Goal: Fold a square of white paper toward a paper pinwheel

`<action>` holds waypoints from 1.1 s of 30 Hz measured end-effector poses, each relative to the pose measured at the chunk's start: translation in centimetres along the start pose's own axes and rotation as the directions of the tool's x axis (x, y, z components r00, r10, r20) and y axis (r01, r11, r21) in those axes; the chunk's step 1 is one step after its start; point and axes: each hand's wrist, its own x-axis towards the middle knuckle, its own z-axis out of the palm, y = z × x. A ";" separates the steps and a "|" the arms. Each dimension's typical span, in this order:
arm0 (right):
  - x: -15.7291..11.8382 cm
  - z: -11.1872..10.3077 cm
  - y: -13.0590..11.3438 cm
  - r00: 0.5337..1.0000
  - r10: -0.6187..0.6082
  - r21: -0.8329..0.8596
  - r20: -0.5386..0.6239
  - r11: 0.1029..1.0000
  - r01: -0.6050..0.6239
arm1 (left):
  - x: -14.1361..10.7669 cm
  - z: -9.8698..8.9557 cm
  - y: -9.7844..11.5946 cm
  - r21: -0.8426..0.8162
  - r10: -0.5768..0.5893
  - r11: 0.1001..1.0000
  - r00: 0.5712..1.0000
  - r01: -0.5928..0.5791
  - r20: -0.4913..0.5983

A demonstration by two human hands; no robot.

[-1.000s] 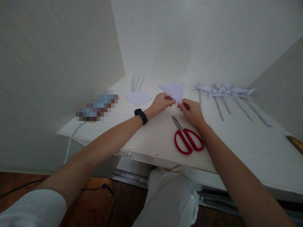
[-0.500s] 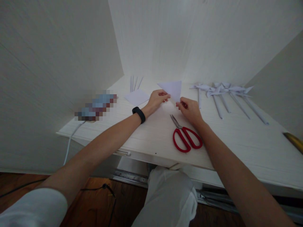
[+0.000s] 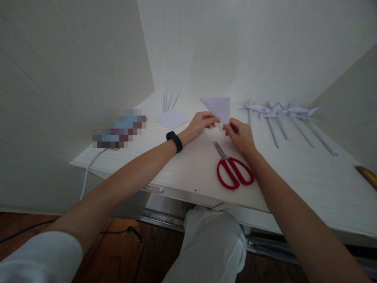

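A sheet of white paper folded into a triangle (image 3: 220, 107) is held up over the middle of the desk. My left hand (image 3: 204, 122), with a black band on its wrist, pinches the lower left edge of the paper. At its lower right corner, my right hand (image 3: 240, 133) has thumb and fingertips closed on it. Red-handled scissors (image 3: 233, 167) lie just in front of my hands, blades pointing away from me. To the left, a flat piece of white paper (image 3: 172, 119) rests on the desk.
Several thin sticks (image 3: 169, 102) lie behind the flat paper. Paper pinwheels (image 3: 277, 112) on rolled paper stems lie at the right. A blurred-out device (image 3: 120, 129) with a white cable (image 3: 86, 177) is at the left. A gold-coloured object (image 3: 366, 176) sits at the right edge.
Both hands and the folded triangle have shifted slightly right and up in view. The grip looks the same, and the scissors have not been touched.
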 end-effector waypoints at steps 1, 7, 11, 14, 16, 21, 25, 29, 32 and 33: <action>0.0 0.0 0.0 1.000 -0.001 0.004 0.003 1.000 0.001 | 0.0 0.1 0.0 0.010 0.011 1.000 0.999 -0.011 0.032; -0.1 -0.1 0.0 1.000 -0.015 0.011 0.022 1.000 0.015 | -0.1 0.3 0.0 0.048 0.030 0.998 0.996 -0.034 0.088; -0.2 -0.2 -0.1 0.999 -0.018 0.011 0.031 1.000 0.018 | -0.2 0.3 0.1 0.119 0.022 0.992 0.989 -0.039 0.146; -0.2 -0.3 -0.3 0.999 -0.024 0.009 0.040 1.000 0.023 | -0.2 0.3 0.3 0.147 0.031 0.988 0.988 -0.053 0.151; -0.2 -0.3 -0.4 0.999 -0.025 0.015 0.048 1.000 0.025 | -0.2 0.3 0.3 0.150 0.042 0.987 0.987 -0.065 0.153; -0.1 -0.3 -0.4 0.997 -0.032 0.013 0.068 0.999 0.032 | -0.1 0.3 0.3 0.151 0.032 0.987 0.993 -0.049 0.112; 0.0 -0.2 -0.3 0.997 -0.040 -0.004 0.064 0.999 0.040 | -0.1 0.3 0.5 0.137 0.022 0.990 0.995 -0.035 0.093; 0.0 -0.2 -0.3 0.997 -0.039 0.000 0.064 0.999 0.039 | -0.1 0.3 0.4 0.118 0.035 0.992 0.995 -0.045 0.089; 0.0 -0.2 -0.4 0.997 -0.033 -0.001 0.064 0.999 0.033 | -0.1 0.3 0.3 0.093 0.040 0.995 0.996 -0.047 0.084; 0.0 -0.2 -0.4 0.997 -0.034 -0.005 0.063 0.999 0.035 | -0.1 0.3 0.3 0.084 0.041 0.995 0.996 -0.048 0.081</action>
